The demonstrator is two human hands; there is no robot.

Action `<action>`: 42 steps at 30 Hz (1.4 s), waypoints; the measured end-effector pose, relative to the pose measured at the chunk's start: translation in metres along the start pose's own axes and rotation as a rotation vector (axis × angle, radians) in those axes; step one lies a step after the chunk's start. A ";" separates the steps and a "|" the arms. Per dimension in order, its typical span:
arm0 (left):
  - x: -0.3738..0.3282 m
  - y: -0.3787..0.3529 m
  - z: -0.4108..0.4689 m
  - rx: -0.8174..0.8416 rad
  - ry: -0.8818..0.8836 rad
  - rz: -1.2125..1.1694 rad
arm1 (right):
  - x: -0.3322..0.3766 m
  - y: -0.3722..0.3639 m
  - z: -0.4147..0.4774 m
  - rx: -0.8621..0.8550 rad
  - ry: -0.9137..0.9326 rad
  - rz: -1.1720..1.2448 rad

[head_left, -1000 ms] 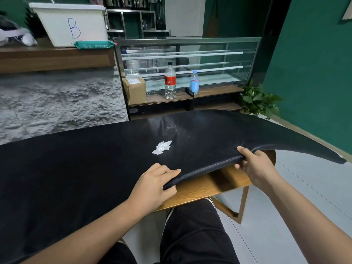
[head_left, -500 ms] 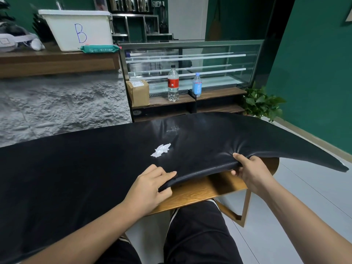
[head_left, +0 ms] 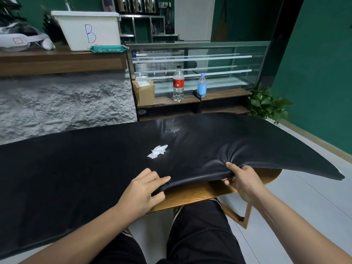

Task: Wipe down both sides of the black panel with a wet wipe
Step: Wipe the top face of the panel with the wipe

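Green-walled room, glass display case (head_left: 190,63) at the back, pale tiled floor.

Item 1: black panel (head_left: 85,178). It lies across the wooden worktop (head_left: 200,193) directly in front of you and overhangs it at both ends. The long axis runs left to right, square to your forearms. The covering is soft and puckers where it is grasped. The near edge is raised off the worktop between your two hands.

Item 2: wet wipe (head_left: 157,151). Crumpled and loose on the panel's top face, held by nothing, just beyond the left grip and well apart from the right.

Item 3: left grip (head_left: 142,189). Fingers over the near edge, thumb beneath, pinching the panel.

Item 4: right grip (head_left: 243,180). Thumb on top, fingers curled under the same edge, clenched on the panel and bunching its skin.

Judgement: this looks like the turn-over to reach the underside. The edge you hold runs parallel to the long axis, so the panel would roll away from you. The wipe sits in that path and would likely slide off, and your left hand is the nearer one to lift it clear.
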State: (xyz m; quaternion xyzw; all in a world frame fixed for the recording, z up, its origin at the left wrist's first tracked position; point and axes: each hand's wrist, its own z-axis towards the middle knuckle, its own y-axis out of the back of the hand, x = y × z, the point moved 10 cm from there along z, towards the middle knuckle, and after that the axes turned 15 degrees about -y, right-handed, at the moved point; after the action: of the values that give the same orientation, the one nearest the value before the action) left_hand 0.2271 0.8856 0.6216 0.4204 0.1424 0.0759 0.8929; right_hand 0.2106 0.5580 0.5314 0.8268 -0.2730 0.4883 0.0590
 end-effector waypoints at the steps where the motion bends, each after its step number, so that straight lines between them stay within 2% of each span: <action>1: 0.001 0.001 -0.002 0.002 0.001 0.001 | -0.002 -0.002 0.001 0.005 -0.002 -0.004; 11: 0.001 0.014 -0.024 0.028 -0.013 0.026 | -0.024 -0.023 0.002 0.010 -0.017 -0.068; 42: 0.033 0.059 -0.123 0.110 0.196 0.088 | -0.109 -0.121 -0.001 0.059 -0.144 -0.129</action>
State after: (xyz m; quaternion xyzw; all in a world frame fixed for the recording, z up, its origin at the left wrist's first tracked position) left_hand 0.2184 1.0217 0.5864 0.4652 0.2143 0.1476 0.8461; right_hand 0.2309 0.7034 0.4611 0.8769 -0.2084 0.4307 0.0462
